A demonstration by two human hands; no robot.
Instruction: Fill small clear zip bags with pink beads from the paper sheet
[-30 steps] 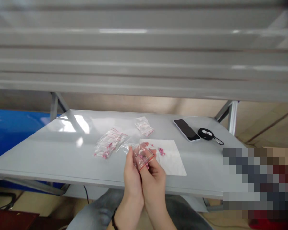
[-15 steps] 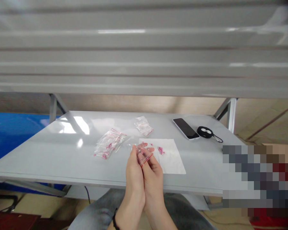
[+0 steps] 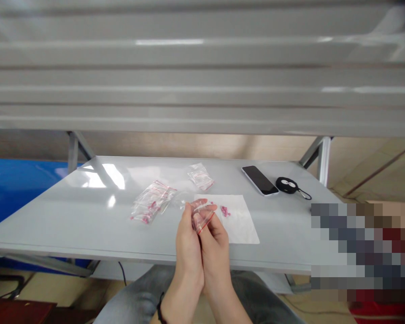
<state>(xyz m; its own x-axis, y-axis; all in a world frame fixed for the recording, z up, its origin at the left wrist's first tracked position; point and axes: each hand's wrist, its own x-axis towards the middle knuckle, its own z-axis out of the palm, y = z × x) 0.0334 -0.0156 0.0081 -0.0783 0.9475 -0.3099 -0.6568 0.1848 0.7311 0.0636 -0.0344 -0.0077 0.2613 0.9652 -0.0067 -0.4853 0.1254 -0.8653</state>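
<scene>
My left hand [image 3: 188,243] and my right hand [image 3: 216,245] are pressed side by side above the table's front half. Between their fingers is a small clear zip bag [image 3: 203,220] with a red strip along its top, and both hands grip it. Just beyond my right fingers, a little heap of pink pieces [image 3: 225,211] lies on a white paper sheet [image 3: 245,225]. Left of my hands sits a pile of clear zip bags [image 3: 153,200], some with pink pieces inside. Farther back lies a smaller stack of zip bags [image 3: 200,175] with red strips.
A phone [image 3: 259,180] lies at the back right of the grey table [image 3: 97,229], beside a round black pouch [image 3: 286,185] with eyes and a carabiner. A ridged grey panel [image 3: 202,81] hangs low over the back. Metal struts [image 3: 323,162] stand at the sides.
The view has shifted slightly. My hands keep their grip on the zip bag, whose red-edged end has turned a little between the fingers. The things on the table are unmoved.
</scene>
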